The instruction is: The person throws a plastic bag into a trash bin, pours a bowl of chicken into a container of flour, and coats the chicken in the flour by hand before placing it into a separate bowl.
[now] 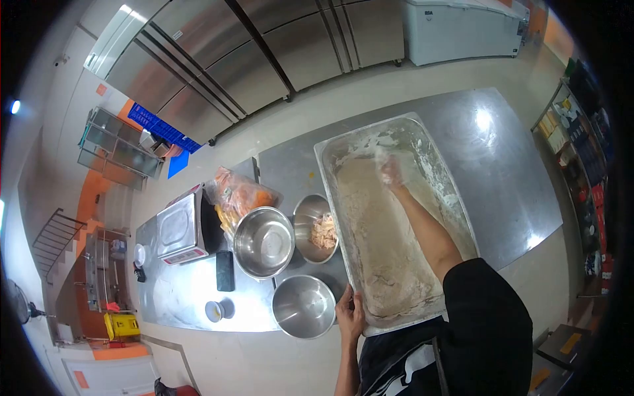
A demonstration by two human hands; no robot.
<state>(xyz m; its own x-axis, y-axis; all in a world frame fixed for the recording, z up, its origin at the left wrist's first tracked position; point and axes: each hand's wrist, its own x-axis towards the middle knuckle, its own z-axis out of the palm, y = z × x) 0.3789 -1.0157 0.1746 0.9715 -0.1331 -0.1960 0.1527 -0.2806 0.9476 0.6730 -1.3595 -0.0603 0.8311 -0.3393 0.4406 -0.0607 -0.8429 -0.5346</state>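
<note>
A large metal tray (467, 198) holds a layer of pale flour (370, 218), with white powder stuck to its walls. My right hand (391, 173) is over the flour near the tray's far end; its fingers are smeared by motion. At the near left corner, my left hand (351, 315) grips the tray's rim, fingers wrapped round it. Left of the tray stands a steel bowl (304, 214) with pale, shredded-looking pieces (324, 231) in it. Two more steel bowls, one farther left (264, 243) and one nearer me (304, 306), hold nothing visible.
On the steel table (508, 171) are a scale (178, 228), a plastic bag with orange contents (241, 195), a dark block-like object (225, 271) and a small round container (214, 311). Steel refrigerators (218, 59) and a white freezer (462, 33) stand beyond; shelves (581, 152) are at right.
</note>
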